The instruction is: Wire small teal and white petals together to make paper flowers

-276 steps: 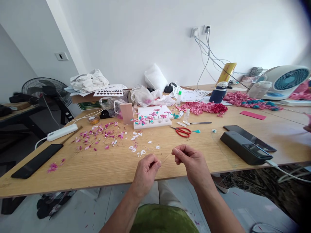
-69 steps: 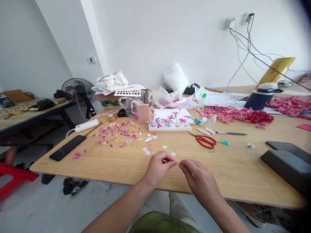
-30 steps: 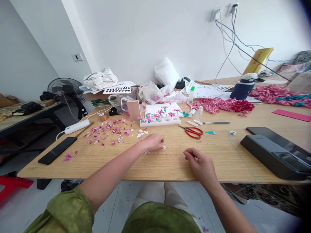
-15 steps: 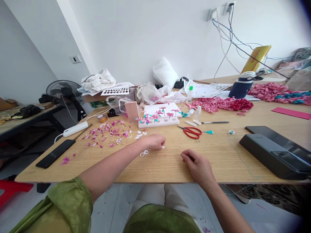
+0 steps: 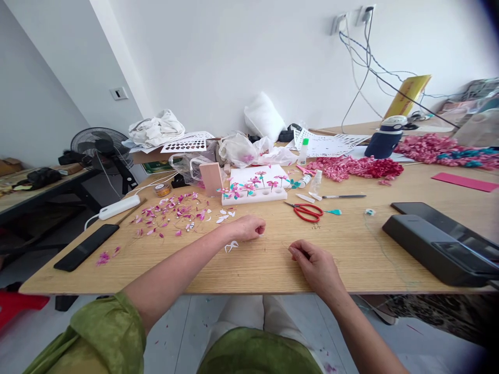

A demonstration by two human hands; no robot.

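Note:
My left hand [image 5: 251, 227] is closed just above the table, with a sliver of a small white petal showing at its fingertips. To its right, my right hand [image 5: 315, 264] pinches what looks like a thin wire, its faint end pointing toward the left hand. White cut-out scraps [image 5: 231, 246] lie below my left wrist, and loose white petals [image 5: 223, 216] are beyond the forearm. Behind the hands, pink and teal wire-stemmed flowers [image 5: 248, 188] stand in a white foam holder [image 5: 257, 196]. Red-handled scissors [image 5: 307, 212] rest beyond my right hand.
Pink petal pieces on stems [image 5: 175, 213] are scattered at left, near a black phone [image 5: 86, 248] and a white power strip [image 5: 119, 207]. At right are a dark grey device [image 5: 436, 252], a blue bottle [image 5: 384, 140] and pink flower bundles [image 5: 351, 169]. A small clear bottle [image 5: 317, 184] stands behind the scissors.
Less of the white petal shows at my left fingertips. Both hands stay in nearly the same place; the view has shifted slightly.

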